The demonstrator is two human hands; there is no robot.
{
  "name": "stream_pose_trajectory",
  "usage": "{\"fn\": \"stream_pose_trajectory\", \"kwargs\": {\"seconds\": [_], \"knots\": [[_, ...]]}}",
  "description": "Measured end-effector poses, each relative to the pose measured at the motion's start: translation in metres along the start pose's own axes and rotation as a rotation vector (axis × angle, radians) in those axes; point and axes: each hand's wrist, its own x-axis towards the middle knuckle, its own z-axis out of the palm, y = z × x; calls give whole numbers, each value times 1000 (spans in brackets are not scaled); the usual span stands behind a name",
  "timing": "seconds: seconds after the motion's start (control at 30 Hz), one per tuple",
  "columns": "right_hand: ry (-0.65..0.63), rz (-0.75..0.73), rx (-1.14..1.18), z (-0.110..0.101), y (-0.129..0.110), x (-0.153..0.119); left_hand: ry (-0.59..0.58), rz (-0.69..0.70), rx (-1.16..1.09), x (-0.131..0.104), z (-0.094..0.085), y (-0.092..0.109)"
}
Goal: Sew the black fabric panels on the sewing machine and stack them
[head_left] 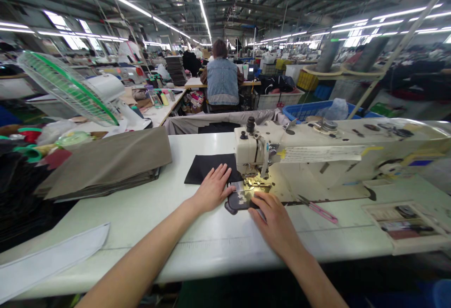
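Observation:
My left hand [214, 188] lies flat with its fingers spread on a black fabric piece [202, 169], just left of the sewing machine [317, 143]. The fabric's right end runs in beside the machine head. Its thumb points toward the lit metal needle plate [259, 185]. My right hand [273, 219] rests at the front edge of the machine bed, fingers lightly bent, with thumb and forefinger apart. A small dark patch shows between them; I cannot tell whether it is cloth or the bed. Pink-handled thread snips [319, 209] lie to the right of this hand.
A stack of grey-brown fabric panels [116, 165] stands at left, with a white strip [52, 263] near the front edge. A fan [73, 87] is behind the stack. A tray of small parts [405, 226] sits at right. Ahead, a person in a denim vest [221, 82] sits facing away.

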Motion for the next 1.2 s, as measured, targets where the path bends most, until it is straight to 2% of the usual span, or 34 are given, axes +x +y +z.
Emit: {"fn": "stream_pose_trajectory", "kwargs": {"seconds": [0.17,0.3,0.4,0.53,0.6,0.63,0.67,0.77,0.83,0.93,1.03,1.1,1.2], "knots": [[35,22,7,-4,4,-11,-44,18,8,-22,-11,-4],[22,5,-2,-3,5,-11,36,-6,-81,-32,-22,-6],[27,-1,-2,-1,5,-11,221,-141,-250,-29,-25,-11],[17,5,-8,-1,5,-11,651,-445,-421,-27,-26,-24],[15,9,-12,-2,6,-10,757,-449,-365,-32,-25,-28],[17,10,-12,-2,5,-9,735,-389,-304,-36,-24,-28],[21,9,-10,-3,5,-8,648,-289,-229,-41,-22,-26],[43,10,16,-4,-4,-4,254,-18,-48,-55,-21,-10],[54,7,44,-5,-15,-1,95,-17,54,-61,-23,5],[51,-14,83,-2,-35,2,16,-231,179,-63,-32,22],[48,-25,98,3,-50,2,-31,-374,209,-61,-37,24],[44,-28,96,6,-55,2,10,-325,194,-61,-32,21],[-10,-81,95,7,-57,1,82,-82,95,-68,-18,19]]}}
